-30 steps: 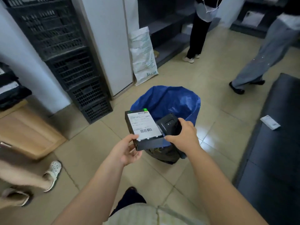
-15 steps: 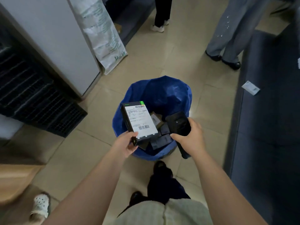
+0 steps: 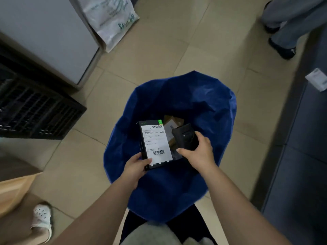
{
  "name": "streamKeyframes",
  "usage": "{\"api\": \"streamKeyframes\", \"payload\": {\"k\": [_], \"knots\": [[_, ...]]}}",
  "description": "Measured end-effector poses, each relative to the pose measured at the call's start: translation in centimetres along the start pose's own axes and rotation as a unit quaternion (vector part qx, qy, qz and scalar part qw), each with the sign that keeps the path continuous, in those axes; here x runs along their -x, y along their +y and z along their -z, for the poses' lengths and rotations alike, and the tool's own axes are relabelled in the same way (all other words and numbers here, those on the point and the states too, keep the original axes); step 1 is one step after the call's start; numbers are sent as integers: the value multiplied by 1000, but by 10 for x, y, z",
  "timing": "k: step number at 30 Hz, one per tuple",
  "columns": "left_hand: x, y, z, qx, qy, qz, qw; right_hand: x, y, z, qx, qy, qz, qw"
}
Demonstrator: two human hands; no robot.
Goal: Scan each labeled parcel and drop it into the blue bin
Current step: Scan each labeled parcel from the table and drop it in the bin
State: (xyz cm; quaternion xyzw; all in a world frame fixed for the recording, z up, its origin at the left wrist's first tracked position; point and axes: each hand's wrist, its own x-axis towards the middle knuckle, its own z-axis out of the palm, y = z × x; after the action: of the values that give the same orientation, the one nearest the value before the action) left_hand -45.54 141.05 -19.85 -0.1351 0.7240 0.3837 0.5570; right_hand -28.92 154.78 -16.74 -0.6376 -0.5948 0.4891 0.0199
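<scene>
Holding the labeled parcel (image 3: 155, 144) by its near corner, the left grip (image 3: 136, 167) has its thumb on the white label and its fingers curled under the black box. The parcel lies nearly flat, barcodes up, above the open mouth of the blue bin (image 3: 203, 99), not yet dropped. Just beside it, the right grip (image 3: 198, 152) is clenched round a black handheld scanner (image 3: 185, 138). Whether scanner and parcel touch cannot be told. Below them, inside the bin, lie other parcels (image 3: 172, 121), one brown with a white label. The bin stands on the beige tiled floor (image 3: 159, 55). To the left, a foot in a white clog (image 3: 42, 218) is near. Farther off are a black slatted crate (image 3: 35, 106), a white cabinet (image 3: 44, 32) and a white sack (image 3: 109, 20) leaning against it. On the right runs a dark grey platform (image 3: 304, 156) with a white slip (image 3: 316, 79) on it. Beyond it are another person's grey-trousered legs (image 3: 286, 23).
</scene>
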Motion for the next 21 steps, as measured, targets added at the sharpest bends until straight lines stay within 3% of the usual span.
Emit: {"api": "streamKeyframes", "payload": {"k": [10,16,21], "knots": [[-219,-7,-67,-34,-31,71,996,-174,86,-132,-20,55,-111,992],[-290,-26,-94,-48,-28,89,994,-227,124,-175,-55,106,-152,981],[-306,-36,-90,-64,-18,60,996,-235,136,-185,-53,98,-162,980]]}}
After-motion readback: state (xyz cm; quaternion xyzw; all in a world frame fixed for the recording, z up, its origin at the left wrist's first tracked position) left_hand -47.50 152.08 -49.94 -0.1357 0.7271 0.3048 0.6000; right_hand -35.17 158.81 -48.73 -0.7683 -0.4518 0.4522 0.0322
